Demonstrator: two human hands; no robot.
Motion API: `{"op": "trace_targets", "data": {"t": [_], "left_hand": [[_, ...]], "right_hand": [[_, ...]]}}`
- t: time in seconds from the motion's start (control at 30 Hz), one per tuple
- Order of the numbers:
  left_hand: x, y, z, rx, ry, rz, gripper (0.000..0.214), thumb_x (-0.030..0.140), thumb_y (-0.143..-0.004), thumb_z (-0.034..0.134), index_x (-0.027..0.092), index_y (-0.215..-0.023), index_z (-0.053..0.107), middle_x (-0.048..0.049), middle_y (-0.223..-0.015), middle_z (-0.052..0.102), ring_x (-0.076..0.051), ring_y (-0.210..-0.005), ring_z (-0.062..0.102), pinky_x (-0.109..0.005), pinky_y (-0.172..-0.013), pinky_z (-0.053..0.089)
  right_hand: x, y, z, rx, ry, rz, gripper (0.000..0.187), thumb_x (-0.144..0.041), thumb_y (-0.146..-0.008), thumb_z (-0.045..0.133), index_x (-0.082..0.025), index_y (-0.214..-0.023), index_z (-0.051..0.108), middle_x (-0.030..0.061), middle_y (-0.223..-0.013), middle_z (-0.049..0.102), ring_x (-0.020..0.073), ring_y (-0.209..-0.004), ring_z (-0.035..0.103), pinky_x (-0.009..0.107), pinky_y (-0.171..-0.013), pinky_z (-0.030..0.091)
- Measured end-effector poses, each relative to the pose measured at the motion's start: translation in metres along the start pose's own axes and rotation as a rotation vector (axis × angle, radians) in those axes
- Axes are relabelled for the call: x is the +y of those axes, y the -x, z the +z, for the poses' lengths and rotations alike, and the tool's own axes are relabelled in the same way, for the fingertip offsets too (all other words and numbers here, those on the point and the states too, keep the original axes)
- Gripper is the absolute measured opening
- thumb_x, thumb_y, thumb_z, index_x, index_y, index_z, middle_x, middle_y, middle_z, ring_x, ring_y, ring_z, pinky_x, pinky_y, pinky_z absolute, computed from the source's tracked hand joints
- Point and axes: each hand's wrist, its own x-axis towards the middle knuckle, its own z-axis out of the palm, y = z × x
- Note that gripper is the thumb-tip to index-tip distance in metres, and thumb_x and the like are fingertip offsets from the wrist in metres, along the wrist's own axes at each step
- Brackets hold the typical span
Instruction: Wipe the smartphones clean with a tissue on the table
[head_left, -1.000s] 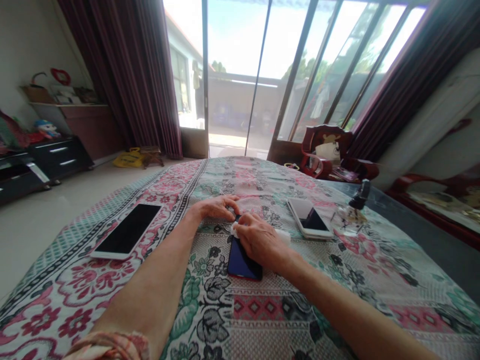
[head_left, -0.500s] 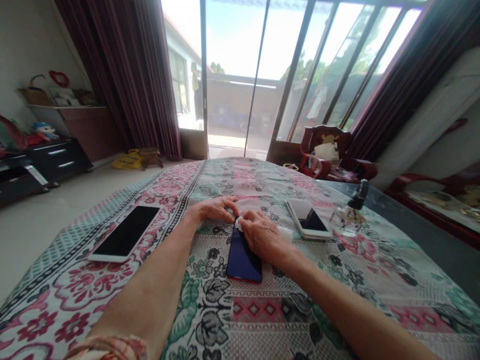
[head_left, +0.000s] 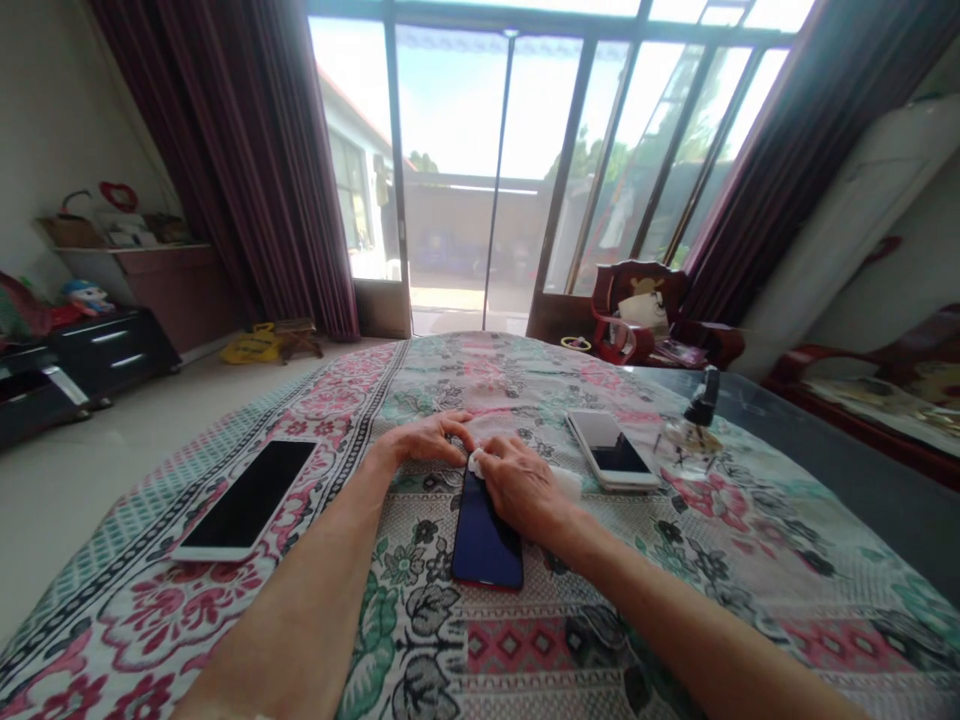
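Note:
A dark phone with a red lower edge lies screen up on the patterned tablecloth, in the middle of the head view. My left hand is at its far end, with thumb and fingers closed at the top left corner. My right hand pinches a white tissue and presses it against the upper part of the screen. Another piece of white paper shows beside the right hand. Part of the phone's upper right side is hidden beneath that hand.
A white phone lies to the left. Farther right are another white phone and a clear glass bottle with a black top. The tablecloth covers a rounded table. A carved wooden chair stands beyond it.
The view has tipped upward slightly, so the table sits lower in the picture. Both hands stay at the phone's far end, the tissue still against the screen.

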Motion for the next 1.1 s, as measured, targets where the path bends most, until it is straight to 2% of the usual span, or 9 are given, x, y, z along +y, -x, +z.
{"op": "trace_targets", "data": {"t": [0.17,0.43,0.7,0.87,0.97,1.1], "left_hand": [[0.001,0.000,0.000,0.009,0.011,0.001,0.028,0.021,-0.071,0.072,0.028,-0.098,0.071,0.0046,-0.151,0.033,-0.022,-0.143,0.020,-0.034,-0.116,0.019],[0.002,0.001,0.001,0.005,-0.028,0.001,0.026,0.023,-0.072,0.072,0.028,-0.097,0.071,0.0030,-0.152,0.031,-0.023,-0.143,0.020,-0.038,-0.116,0.019],[0.003,0.001,0.000,0.010,0.004,-0.002,0.027,0.022,-0.071,0.072,0.026,-0.098,0.071,0.0008,-0.152,0.032,-0.025,-0.142,0.021,-0.035,-0.116,0.020],[0.004,0.001,0.000,0.018,0.025,-0.018,0.029,0.022,-0.069,0.073,0.026,-0.098,0.072,0.0012,-0.152,0.033,-0.026,-0.142,0.021,-0.038,-0.117,0.018],[0.005,0.002,0.000,0.016,0.023,-0.020,0.030,0.021,-0.069,0.073,0.026,-0.099,0.072,0.0012,-0.152,0.033,-0.026,-0.142,0.021,-0.038,-0.117,0.019],[0.008,0.003,-0.001,0.011,0.008,-0.023,0.028,0.021,-0.070,0.073,0.028,-0.097,0.072,0.0038,-0.152,0.033,-0.026,-0.142,0.022,-0.038,-0.116,0.020]], "right_hand": [[-0.008,0.005,-0.004,0.005,-0.003,0.000,0.022,-0.017,-0.091,0.043,-0.018,-0.092,0.065,0.0097,-0.099,0.060,0.0200,-0.089,0.050,0.032,-0.080,0.036],[-0.030,0.018,-0.008,-0.047,-0.080,-0.132,0.018,-0.019,-0.089,0.048,-0.019,-0.084,0.065,0.0069,-0.096,0.062,0.0180,-0.082,0.048,0.030,-0.072,0.033],[-0.005,0.012,-0.006,0.011,-0.096,-0.117,0.023,-0.017,-0.091,0.044,-0.020,-0.083,0.066,0.0054,-0.091,0.064,0.0167,-0.083,0.051,0.028,-0.076,0.035],[0.015,0.004,-0.001,0.037,-0.069,-0.026,0.025,-0.017,-0.093,0.043,-0.021,-0.090,0.068,0.0055,-0.093,0.066,0.0170,-0.084,0.054,0.028,-0.077,0.036],[0.013,0.004,-0.002,0.045,-0.040,0.033,0.026,-0.019,-0.094,0.043,-0.020,-0.095,0.068,0.0065,-0.094,0.067,0.0181,-0.086,0.055,0.029,-0.077,0.037],[-0.005,0.012,-0.010,-0.033,-0.059,-0.034,0.025,-0.018,-0.092,0.045,-0.019,-0.083,0.068,0.0067,-0.090,0.066,0.0181,-0.086,0.056,0.028,-0.077,0.038]]}}
